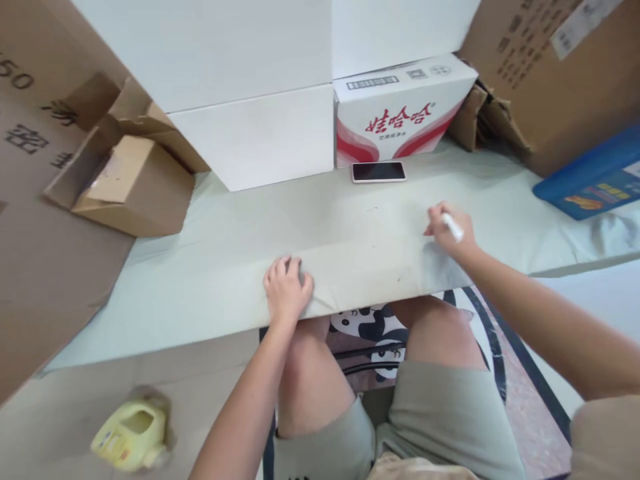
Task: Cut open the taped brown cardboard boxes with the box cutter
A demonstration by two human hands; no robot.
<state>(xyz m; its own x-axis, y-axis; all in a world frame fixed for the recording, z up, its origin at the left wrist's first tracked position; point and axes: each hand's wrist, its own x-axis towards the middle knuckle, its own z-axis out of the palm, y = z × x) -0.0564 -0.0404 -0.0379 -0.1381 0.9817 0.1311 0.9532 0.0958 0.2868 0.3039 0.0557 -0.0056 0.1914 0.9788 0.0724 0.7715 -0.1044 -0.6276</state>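
Note:
My right hand [447, 230] is closed around a white pen [453, 227], whose back end sticks up out of the fist. The hand is at or just above the right part of the pale cloth-covered table [225, 267]; its tip is hidden, so I cannot tell whether it touches the cloth. Near the front edge, my left hand [287, 285] rests palm down on the cloth with its fingers slightly curled and holds nothing. A phone [379, 172] with a dark screen lies farther back, between the two hands.
Behind the phone stands a white carton with red lettering [400, 127], beside stacked white boxes [260, 147]. An opened brown carton [150, 180] is at the left, a blue container [595, 177] at the right. On the floor lies a yellow jug [133, 437].

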